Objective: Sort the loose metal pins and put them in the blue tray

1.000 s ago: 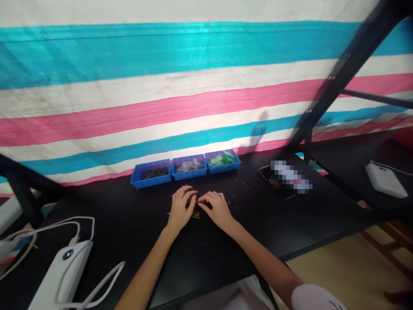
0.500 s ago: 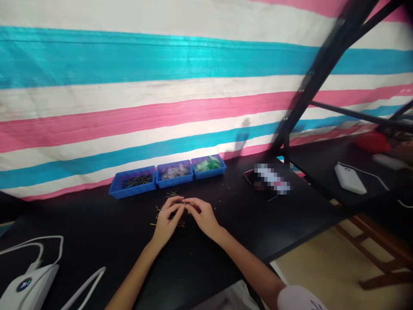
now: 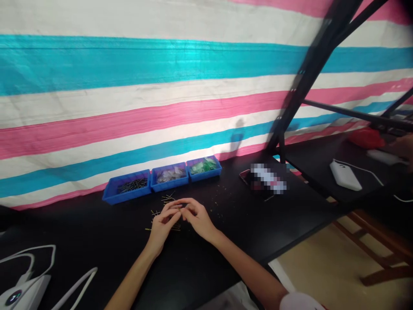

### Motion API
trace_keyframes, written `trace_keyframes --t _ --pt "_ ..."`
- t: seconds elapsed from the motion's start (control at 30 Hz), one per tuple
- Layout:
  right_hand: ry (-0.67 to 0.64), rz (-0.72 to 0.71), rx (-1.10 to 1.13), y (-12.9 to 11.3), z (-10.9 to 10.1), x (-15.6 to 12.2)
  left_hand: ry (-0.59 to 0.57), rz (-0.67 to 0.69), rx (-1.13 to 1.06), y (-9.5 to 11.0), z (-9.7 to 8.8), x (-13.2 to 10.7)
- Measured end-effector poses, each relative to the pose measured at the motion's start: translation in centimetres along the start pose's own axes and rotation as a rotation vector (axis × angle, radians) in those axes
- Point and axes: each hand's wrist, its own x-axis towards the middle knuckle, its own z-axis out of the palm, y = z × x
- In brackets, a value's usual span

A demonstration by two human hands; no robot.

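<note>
My left hand [image 3: 162,223] and my right hand [image 3: 199,220] meet fingertip to fingertip just above the black table. Both are closed in a pinch, and the small thing between their fingers is too hidden to name. Around and under my left hand lie several thin, brass-coloured and dark rods [image 3: 167,198], partly covered by the fingers. Behind them stand three blue bins in a row. The left bin [image 3: 118,197] has dark thin rods [image 3: 133,185] in it, the middle bin [image 3: 170,186] clear plastic pieces, and the right bin [image 3: 207,175] green and clear plastic pieces.
Tiny bits [image 3: 219,204] are scattered right of my hands. A phone [image 3: 244,177] lies farther right, partly blurred out. White power banks with cables stand at near left [image 3: 24,292] and on the right-hand table [image 3: 346,175]. A striped tarp [image 3: 129,103] hangs behind; a wooden chair [image 3: 383,245] stands lower right.
The view has shifted slightly, so bins and phone sit a little farther left. My hands stay together; the right fingers have curled in more at the pinch.
</note>
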Motion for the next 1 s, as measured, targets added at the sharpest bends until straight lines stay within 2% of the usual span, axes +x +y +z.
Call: trace_keyframes --t 0.23,0.47,0.7,0.87,1.0 --pt "-0.037 0.033 0.019 0.3 -0.1 0.1 0.021 0.003 -0.084 1.3 0.1 -0.2" --pt "-0.113 0.011 -0.198 -0.6 0.0 -0.4 0.074 0.029 -0.066 1.2 0.0 -0.2" --pt "0.032 0.010 -0.182 0.3 -0.3 -0.1 0.116 0.163 0.024 1.2 -0.4 -0.2" --pt "0.117 -0.027 -0.103 0.9 -0.7 0.3 0.066 0.263 0.210 1.4 -0.5 -0.4" --pt "0.053 -0.103 -0.159 0.5 -0.5 0.2 -0.082 0.305 0.322 1.8 -0.2 -0.8"
